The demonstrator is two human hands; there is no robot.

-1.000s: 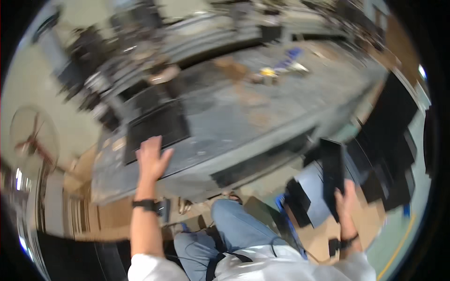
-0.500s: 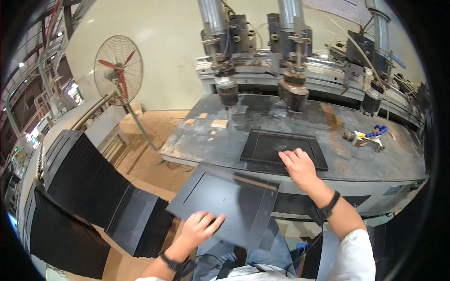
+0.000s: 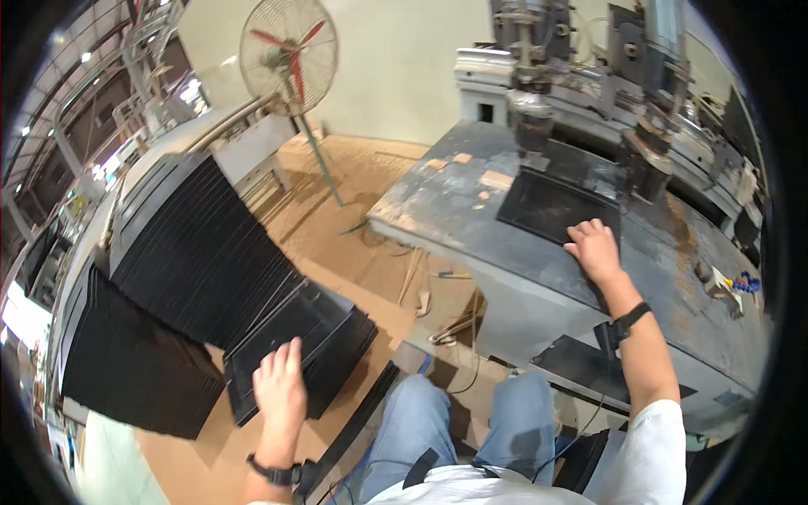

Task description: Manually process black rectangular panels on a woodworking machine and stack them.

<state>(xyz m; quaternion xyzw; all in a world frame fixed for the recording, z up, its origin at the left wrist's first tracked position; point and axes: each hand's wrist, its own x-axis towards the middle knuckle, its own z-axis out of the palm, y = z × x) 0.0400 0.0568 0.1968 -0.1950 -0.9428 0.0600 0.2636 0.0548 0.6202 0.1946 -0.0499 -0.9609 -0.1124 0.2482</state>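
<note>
My left hand lies with its fingers stretched over the near edge of a black rectangular panel. This panel rests, somewhat offset, on a low stack of similar panels to my left; the thumb does not show clearly. On the machine table, another black framed panel lies flat under the machine's heads. My right hand has its bent fingers closed at that panel's near right edge, partly covering the corner. Both wrists wear dark straps.
Two tall stacks of black panels stand at far left. The grey machine table carries wood scraps and sawdust, with tool heads above. A pedestal fan stands behind. A blue jointed hose sits at right.
My left hand has carried its panel from over my lap to the low stack at left. The panel on the table has shifted left and farther back with my right hand. The view has turned left.
</note>
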